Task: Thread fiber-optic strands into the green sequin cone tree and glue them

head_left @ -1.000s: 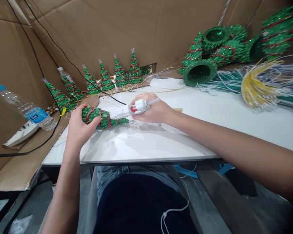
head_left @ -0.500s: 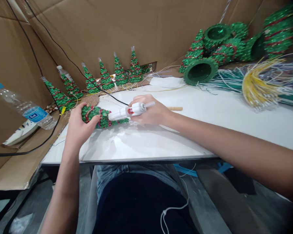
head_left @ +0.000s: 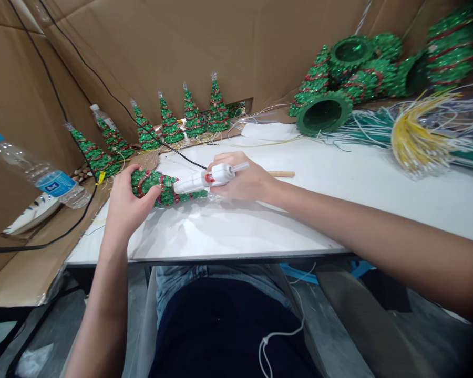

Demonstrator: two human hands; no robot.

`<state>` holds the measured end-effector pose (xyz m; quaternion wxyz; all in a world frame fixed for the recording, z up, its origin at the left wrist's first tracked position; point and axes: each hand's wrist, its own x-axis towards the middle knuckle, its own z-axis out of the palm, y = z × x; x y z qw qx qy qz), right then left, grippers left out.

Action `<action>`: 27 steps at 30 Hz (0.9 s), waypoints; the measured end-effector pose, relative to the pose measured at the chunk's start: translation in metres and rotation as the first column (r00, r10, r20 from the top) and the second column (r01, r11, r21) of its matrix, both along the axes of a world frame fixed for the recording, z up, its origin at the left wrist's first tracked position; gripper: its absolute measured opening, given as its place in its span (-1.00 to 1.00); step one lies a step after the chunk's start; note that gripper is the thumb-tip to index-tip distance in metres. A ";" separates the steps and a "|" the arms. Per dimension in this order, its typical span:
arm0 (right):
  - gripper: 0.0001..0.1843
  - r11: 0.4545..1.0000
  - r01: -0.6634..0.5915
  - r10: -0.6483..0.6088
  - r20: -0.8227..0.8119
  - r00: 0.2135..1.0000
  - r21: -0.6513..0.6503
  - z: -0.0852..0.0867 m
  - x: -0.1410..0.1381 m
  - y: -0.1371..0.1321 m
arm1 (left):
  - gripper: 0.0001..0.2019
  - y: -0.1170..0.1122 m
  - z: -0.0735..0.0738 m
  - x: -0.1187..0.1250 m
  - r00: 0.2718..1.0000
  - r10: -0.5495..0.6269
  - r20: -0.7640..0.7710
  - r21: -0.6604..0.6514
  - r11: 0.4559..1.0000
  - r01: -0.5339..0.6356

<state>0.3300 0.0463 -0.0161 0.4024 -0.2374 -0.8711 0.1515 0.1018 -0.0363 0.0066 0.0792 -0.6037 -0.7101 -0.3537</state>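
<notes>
A small green Christmas tree ornament (head_left: 167,191) with red garlands lies on its side on the white tabletop (head_left: 205,231), its tip toward the right. My left hand (head_left: 132,197) is closed around its wide end, thumb on the near side. In my right hand (head_left: 236,176) is a white hot glue gun (head_left: 201,180), a clear glue stick poking out of its back. The nozzle end points left and lies over the middle of the tree; whether it touches is hard to see. The fingers on the gun's handle are partly hidden.
Several small trees (head_left: 216,113) stand along the cardboard wall. Larger hollow trees (head_left: 324,114) and bundled yellow-tipped wires (head_left: 413,136) lie at right. A water bottle (head_left: 51,181) leans at left. A black cable (head_left: 181,155) crosses the table; a wooden stick (head_left: 281,174) lies behind my right wrist.
Hardly anything differs. The glue gun's nozzle end has shifted very slightly left along the tree; my left hand keeps its hold.
</notes>
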 end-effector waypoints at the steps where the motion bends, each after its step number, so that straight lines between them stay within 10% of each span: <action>1: -0.95 1.000 0.004 -0.004 -0.005 1.000 -0.006 0.000 0.000 0.000 | -0.37 0.000 0.000 0.000 1.000 0.001 -0.003 0.000 1.000 -0.001; 27: -0.97 0.989 0.030 -0.029 0.007 1.000 -0.145 -0.002 -0.001 -0.003 | -0.37 -0.001 0.001 0.002 1.000 0.010 -0.019 -0.004 1.000 -0.010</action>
